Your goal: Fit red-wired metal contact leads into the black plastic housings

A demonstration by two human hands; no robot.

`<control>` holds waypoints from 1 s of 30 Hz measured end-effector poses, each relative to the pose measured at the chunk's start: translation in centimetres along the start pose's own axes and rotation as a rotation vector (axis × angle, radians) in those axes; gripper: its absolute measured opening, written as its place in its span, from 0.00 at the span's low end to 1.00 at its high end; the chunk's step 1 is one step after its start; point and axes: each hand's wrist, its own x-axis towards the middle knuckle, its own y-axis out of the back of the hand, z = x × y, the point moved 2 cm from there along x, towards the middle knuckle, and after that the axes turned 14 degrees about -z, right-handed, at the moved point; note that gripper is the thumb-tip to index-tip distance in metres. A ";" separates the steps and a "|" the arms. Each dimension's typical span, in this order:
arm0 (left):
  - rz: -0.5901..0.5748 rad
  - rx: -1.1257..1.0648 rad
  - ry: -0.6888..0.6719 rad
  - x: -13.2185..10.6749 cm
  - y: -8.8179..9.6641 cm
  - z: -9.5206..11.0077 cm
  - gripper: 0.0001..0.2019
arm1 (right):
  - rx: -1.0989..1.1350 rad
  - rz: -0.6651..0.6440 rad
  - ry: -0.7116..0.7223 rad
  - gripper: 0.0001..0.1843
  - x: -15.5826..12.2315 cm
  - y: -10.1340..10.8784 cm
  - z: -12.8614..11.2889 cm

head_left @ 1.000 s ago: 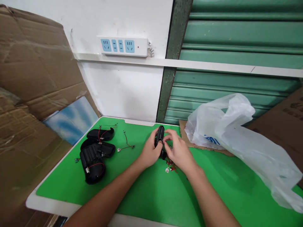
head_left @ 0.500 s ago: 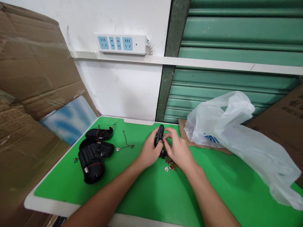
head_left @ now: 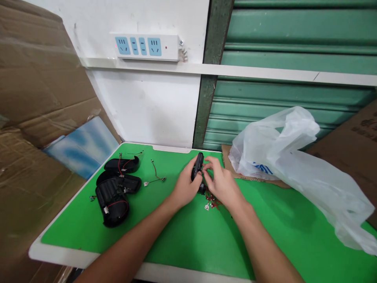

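Note:
Over the middle of the green tabletop, my left hand (head_left: 187,181) is closed around a black plastic housing (head_left: 197,166), held up on its edge. My right hand (head_left: 219,179) pinches at the housing's right side, thumb and forefinger together; a thin red wire seems to be between the fingertips, though it is too small to be sure. Under the hands lies a small cluster of red-wired connectors (head_left: 212,204), with a black part (head_left: 202,189) partly hidden behind my left thumb.
Several black housings (head_left: 116,214) with wires lie at the left. A loose wired connector (head_left: 156,179) rests between them and my hands. A white plastic bag (head_left: 273,145) sits on cardboard at the right. A power strip (head_left: 144,47) is on the wall, and cardboard (head_left: 38,86) stands at left.
The view has shifted slightly, so the scene sits a little higher and further left. Both hands stay at the black housing; the right fingertips have moved only slightly.

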 end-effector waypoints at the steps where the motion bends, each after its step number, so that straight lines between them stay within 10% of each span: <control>1: 0.000 0.004 0.000 0.0 0.0 0.0 0.28 | -0.001 0.001 0.002 0.21 0.0 0.0 0.0; 30: -0.014 0.124 -0.045 0.0 -0.3 -0.7 0.28 | -0.119 0.034 0.026 0.13 0.1 -0.1 -0.7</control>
